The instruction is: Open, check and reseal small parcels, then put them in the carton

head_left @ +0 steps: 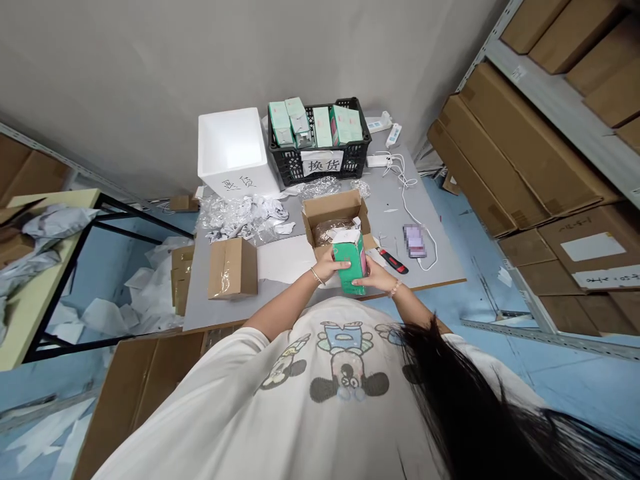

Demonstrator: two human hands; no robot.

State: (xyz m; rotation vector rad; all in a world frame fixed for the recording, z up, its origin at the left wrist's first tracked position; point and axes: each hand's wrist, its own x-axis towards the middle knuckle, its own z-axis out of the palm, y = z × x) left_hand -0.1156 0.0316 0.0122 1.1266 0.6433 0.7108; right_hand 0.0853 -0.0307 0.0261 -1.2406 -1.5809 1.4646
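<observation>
Between both palms I hold a green and white product box upright near the table's front edge. My left hand grips its left side, fingers across the front. On the opposite side, my right hand wraps around its lower part. Just behind it stands an open cardboard carton, flaps up, with brownish, shiny wrapping inside. A red and black utility knife lies right of my right hand. A closed small carton sits to the left.
A black crate with several similar green boxes and a white foam box line the table's back. Crumpled plastic wrap is heaped in front. A phone on a white cable lies rightward. Shelves with large cartons flank the right.
</observation>
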